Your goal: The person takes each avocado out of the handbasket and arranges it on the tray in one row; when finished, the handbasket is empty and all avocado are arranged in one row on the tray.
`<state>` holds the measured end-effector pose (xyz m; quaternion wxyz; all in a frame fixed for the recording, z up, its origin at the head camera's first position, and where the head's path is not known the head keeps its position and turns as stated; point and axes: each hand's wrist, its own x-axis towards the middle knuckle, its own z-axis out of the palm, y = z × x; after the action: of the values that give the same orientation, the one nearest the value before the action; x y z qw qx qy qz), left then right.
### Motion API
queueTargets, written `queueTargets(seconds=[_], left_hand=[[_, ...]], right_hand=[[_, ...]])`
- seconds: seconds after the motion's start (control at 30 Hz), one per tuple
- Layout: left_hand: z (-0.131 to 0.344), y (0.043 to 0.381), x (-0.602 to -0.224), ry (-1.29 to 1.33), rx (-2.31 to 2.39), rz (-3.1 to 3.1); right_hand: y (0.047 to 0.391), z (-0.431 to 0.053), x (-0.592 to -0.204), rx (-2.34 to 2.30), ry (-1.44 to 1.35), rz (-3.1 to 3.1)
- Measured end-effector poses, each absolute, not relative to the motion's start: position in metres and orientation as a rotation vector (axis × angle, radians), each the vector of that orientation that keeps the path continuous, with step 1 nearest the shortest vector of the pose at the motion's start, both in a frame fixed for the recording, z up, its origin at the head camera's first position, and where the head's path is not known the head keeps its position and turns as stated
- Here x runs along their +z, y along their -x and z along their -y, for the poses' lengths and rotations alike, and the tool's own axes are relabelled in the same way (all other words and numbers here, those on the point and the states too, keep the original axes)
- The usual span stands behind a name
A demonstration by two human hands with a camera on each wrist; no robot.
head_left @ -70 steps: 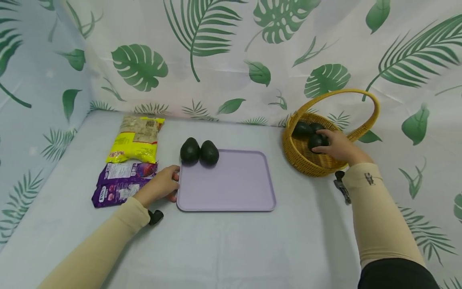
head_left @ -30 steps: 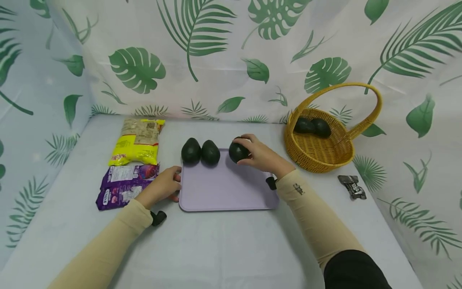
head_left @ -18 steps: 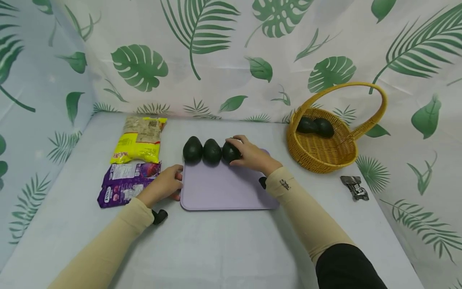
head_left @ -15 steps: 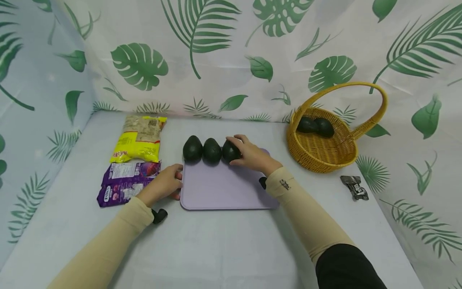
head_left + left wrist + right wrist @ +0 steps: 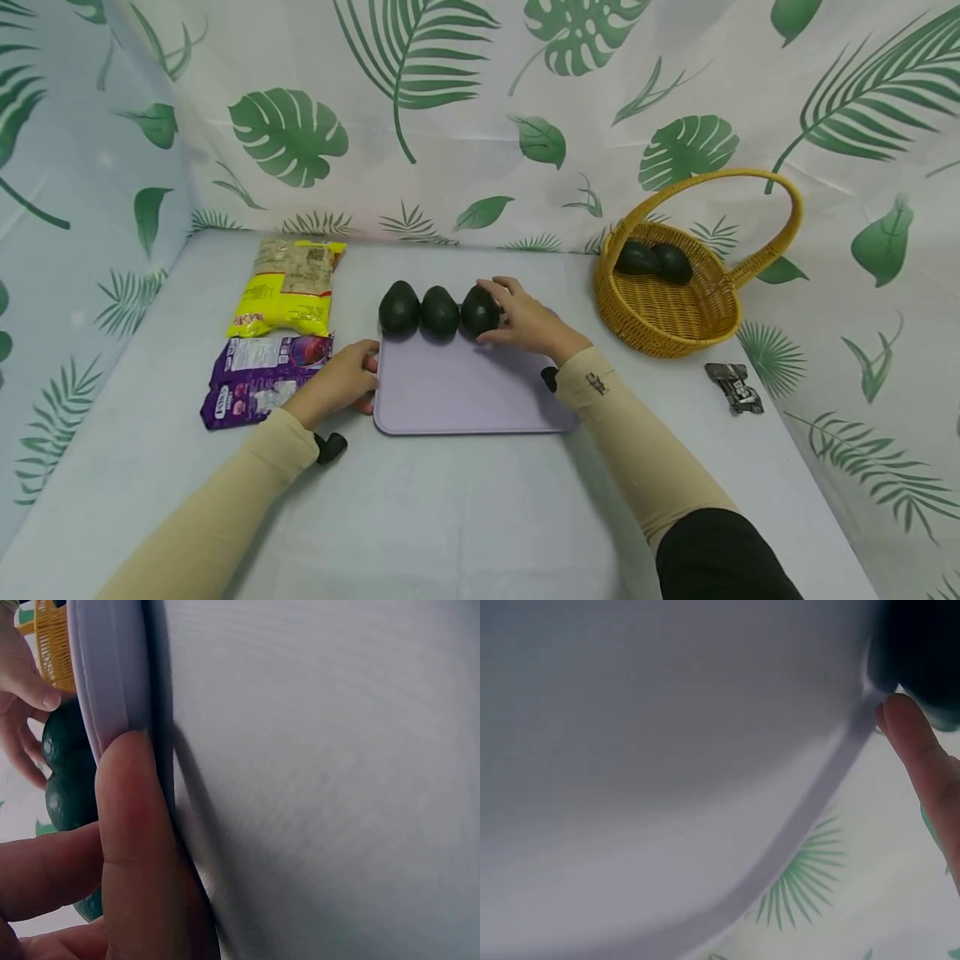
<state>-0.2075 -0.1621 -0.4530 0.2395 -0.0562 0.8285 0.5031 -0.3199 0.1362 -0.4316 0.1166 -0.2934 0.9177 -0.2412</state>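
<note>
Left hand [image 5: 339, 382] pinches the lilac tray [image 5: 465, 400]; I should draw the spread right hand [image 5: 531, 323] gently from nearest avocado [image 5: 477, 313]

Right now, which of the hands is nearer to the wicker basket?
Right. The right hand is at the rightmost avocado on the tray, left of the wicker basket; the left hand is at the tray's left edge, farther away.

1. From the head, the tabletop [image 5: 450, 517] is viewed forward and down, farthest off.
2. From the left wrist, the lilac tray [image 5: 112, 667] is faced edge-on, closely.
3. From the right wrist, its rounded corner [image 5: 735, 904] is closely faced.
4. The tray is shared by all.
</note>
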Motion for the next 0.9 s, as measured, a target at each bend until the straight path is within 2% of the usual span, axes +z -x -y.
queueTargets(seconds=[0.5, 0.9], left_hand=[[0.163, 0.207, -0.455, 0.141, 1.370, -2.283], [0.163, 0.206, -0.451, 0.140, 1.366, -2.280]], right_hand=[[0.317, -0.171, -0.397, -0.817, 0.880, -2.697], [0.310, -0.233, -0.355, -0.745, 0.765, -2.845]])
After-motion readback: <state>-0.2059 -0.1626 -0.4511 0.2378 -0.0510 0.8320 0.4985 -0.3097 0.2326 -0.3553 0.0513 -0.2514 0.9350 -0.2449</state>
